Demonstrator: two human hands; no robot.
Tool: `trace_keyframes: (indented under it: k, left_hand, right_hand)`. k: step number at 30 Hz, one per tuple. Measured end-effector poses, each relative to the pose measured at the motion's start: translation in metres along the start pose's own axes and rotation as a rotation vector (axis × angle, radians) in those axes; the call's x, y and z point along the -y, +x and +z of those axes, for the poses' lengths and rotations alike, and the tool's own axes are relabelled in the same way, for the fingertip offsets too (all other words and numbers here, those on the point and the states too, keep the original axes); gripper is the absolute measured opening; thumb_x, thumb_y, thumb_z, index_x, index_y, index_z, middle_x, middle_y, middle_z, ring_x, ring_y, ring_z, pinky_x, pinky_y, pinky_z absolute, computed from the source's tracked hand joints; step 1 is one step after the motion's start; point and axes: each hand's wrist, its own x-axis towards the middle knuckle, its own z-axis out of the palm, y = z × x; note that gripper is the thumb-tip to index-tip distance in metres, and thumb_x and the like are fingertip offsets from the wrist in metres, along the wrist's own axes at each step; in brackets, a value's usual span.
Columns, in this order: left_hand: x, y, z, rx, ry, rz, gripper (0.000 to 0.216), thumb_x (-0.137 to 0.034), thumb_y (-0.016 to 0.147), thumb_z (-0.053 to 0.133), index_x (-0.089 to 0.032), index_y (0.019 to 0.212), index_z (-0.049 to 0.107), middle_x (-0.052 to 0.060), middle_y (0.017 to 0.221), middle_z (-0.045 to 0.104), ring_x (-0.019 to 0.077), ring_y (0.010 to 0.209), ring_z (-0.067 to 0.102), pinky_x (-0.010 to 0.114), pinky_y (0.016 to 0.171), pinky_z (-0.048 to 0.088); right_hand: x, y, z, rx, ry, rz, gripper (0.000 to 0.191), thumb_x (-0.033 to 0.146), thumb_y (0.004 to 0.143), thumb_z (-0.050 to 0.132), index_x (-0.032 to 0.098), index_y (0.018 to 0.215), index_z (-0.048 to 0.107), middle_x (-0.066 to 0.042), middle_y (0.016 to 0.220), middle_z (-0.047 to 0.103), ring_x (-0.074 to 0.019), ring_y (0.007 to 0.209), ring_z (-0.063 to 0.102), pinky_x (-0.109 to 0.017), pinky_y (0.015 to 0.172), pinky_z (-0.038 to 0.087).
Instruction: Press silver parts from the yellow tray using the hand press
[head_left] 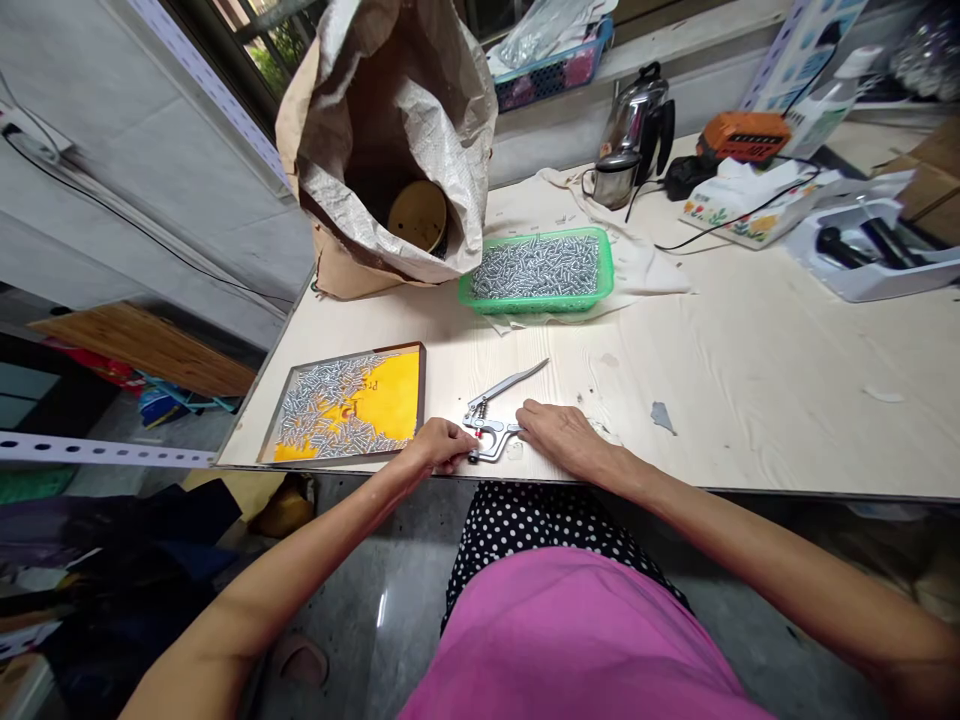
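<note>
A pair of silver snap pliers (pixel 491 432) lies at the table's front edge, its handles spread and a spring between them. My right hand (pixel 559 435) is closed on the end of the lower handle. At the jaw end, the fingers of my left hand (pixel 444 444) are pinched together beside a small red spot and a black tip. What they hold, if anything, is too small to make out. Left of that hand sits a shallow tray (pixel 421 390) with a yellow bottom, partly covered by small silver metal pieces (pixel 330 390). Behind the pliers, a green basket (pixel 606 262) is filled with similar pieces.
A large woven sack (pixel 465 150) with a round container inside stands at the back left. Toward the back right are a metal kettle (pixel 637 115), a metal cup (pixel 613 180), an orange battery pack (pixel 744 135), a tissue pack (pixel 739 205) and a white tray (pixel 862 285).
</note>
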Motion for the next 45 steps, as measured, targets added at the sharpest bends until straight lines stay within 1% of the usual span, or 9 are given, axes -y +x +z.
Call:
trace_keyframes:
  k: [5,10,13,19,24,30,37,41,45]
  left_hand:
    - [-0.006,-0.004,-0.001,0.013,0.014,-0.051,0.035,-0.039,0.074,0.075,-0.015,0.058,0.056,-0.005,0.042,0.051,0.0067,0.036,0.043,0.020,0.040,0.029]
    - [-0.005,-0.007,0.000,0.019,0.025,-0.053,0.036,-0.043,0.073,0.077,-0.014,0.060,0.058,-0.005,0.042,0.051,0.0064,0.036,0.043,0.020,0.041,0.033]
    - [-0.005,-0.010,0.001,0.036,0.008,-0.041,0.036,-0.042,0.074,0.076,-0.014,0.060,0.057,-0.006,0.041,0.050,0.0054,0.034,0.041,0.019,0.040,0.034]
    - [-0.002,-0.011,0.004,0.013,-0.054,-0.033,0.033,-0.038,0.073,0.077,-0.013,0.061,0.059,-0.006,0.041,0.050,0.0050,0.034,0.040,0.019,0.039,0.034]
    - [0.002,-0.013,0.005,-0.028,0.063,-0.004,0.033,-0.040,0.080,0.070,-0.014,0.062,0.060,-0.004,0.046,0.051,0.0079,0.039,0.045,0.022,0.045,0.038]
    - [-0.005,-0.027,0.021,-0.458,0.657,0.563,0.023,-0.037,0.089,0.061,-0.016,0.091,0.069,0.008,0.096,0.066,0.0212,0.090,0.061,0.031,0.078,0.048]
    - [-0.031,0.008,0.038,-0.227,0.854,0.999,0.061,-0.040,0.088,0.064,-0.016,0.138,0.041,0.017,0.143,0.046,0.0293,0.128,0.045,0.047,0.105,0.041]
    - [-0.039,0.015,0.037,-0.161,0.918,0.982,0.056,-0.035,0.087,0.065,-0.015,0.135,0.042,0.016,0.134,0.052,0.0285,0.119,0.049,0.045,0.100,0.044]
    - [-0.044,0.011,0.039,-0.191,0.971,0.907,0.040,-0.033,0.089,0.062,-0.015,0.123,0.051,0.012,0.116,0.058,0.0270,0.107,0.051,0.043,0.093,0.046]
  right_hand:
    - [-0.006,-0.006,-0.004,-0.090,-0.003,-0.048,0.026,0.035,0.093,0.055,0.018,0.111,0.060,-0.011,0.118,0.061,-0.0232,0.098,0.059,-0.034,0.078,0.044]
    - [-0.029,0.002,-0.008,-0.202,-0.076,-0.053,0.094,0.060,0.072,0.073,0.014,0.145,0.037,-0.024,0.155,0.028,-0.0408,0.140,0.027,-0.056,0.108,0.028]
    - [-0.041,0.012,-0.007,-0.120,-0.082,-0.084,0.105,0.065,0.066,0.074,0.013,0.147,0.034,-0.024,0.153,0.032,-0.0424,0.144,0.016,-0.062,0.112,0.018]
    - [-0.041,0.017,-0.008,-0.100,-0.063,-0.104,0.092,0.057,0.072,0.072,0.012,0.144,0.037,-0.021,0.134,0.051,-0.0377,0.127,0.043,-0.065,0.108,0.022]
    - [-0.034,0.013,-0.011,-0.102,-0.079,-0.068,0.073,0.053,0.073,0.073,0.011,0.129,0.051,-0.017,0.121,0.057,-0.0348,0.111,0.049,-0.056,0.100,0.032]
    - [-0.024,0.006,-0.015,-0.095,-0.065,-0.061,0.044,0.044,0.080,0.069,0.013,0.110,0.060,-0.014,0.112,0.059,-0.0290,0.102,0.050,-0.039,0.085,0.037]
    - [-0.022,-0.003,-0.016,-0.087,-0.040,-0.054,0.049,0.044,0.080,0.071,0.013,0.117,0.057,-0.015,0.115,0.058,-0.0297,0.104,0.051,-0.039,0.082,0.039]
    - [-0.027,-0.011,-0.020,-0.042,-0.017,0.021,0.066,0.040,0.072,0.078,0.012,0.126,0.052,-0.016,0.120,0.057,-0.0312,0.107,0.050,-0.039,0.084,0.041]
    - [-0.026,-0.016,-0.025,-0.046,-0.028,0.015,0.034,0.033,0.082,0.071,0.014,0.109,0.061,-0.013,0.108,0.060,-0.0269,0.100,0.053,-0.036,0.080,0.040]
